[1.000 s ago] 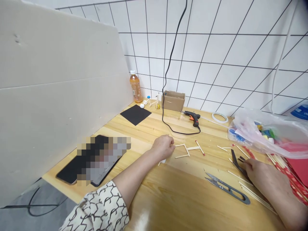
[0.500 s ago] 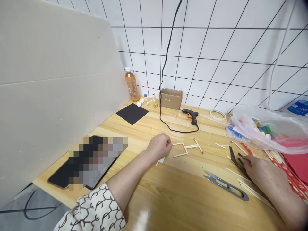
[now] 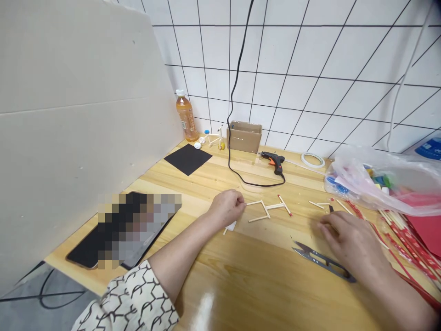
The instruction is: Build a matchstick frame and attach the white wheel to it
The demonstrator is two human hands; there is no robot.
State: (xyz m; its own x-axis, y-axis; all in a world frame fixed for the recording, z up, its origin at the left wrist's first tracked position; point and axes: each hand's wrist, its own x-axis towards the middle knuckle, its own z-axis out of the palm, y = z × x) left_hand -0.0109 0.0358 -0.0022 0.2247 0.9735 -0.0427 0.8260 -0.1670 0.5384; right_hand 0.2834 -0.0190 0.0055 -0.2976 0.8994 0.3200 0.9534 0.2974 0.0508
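My left hand (image 3: 227,208) is closed at the table's middle, its fingertips at the left end of a flat matchstick frame (image 3: 268,207); whether they pinch it is hard to make out. A small white piece (image 3: 230,226) lies under that wrist. My right hand (image 3: 344,232) hovers over the right side with curled fingers, thumb and forefinger slightly apart and nothing visible between them. Grey thread snips (image 3: 312,255) lie just left of and partly beneath it. The dark tip of a black tool (image 3: 331,208) shows behind its knuckles. Loose sticks (image 3: 320,204) lie beyond it.
A glue gun (image 3: 274,161), its black cable, a cardboard box (image 3: 244,136), a tape roll (image 3: 312,160) and a bottle (image 3: 187,117) stand or lie at the back. Black paper (image 3: 188,159) is back left, phones (image 3: 86,250) are left, and a plastic bag (image 3: 361,177) is right.
My right hand has moved left, away from the black tool it was touching, and now partly covers the snips and tool. My left hand stays at the matchstick frame. The view has shifted slightly.
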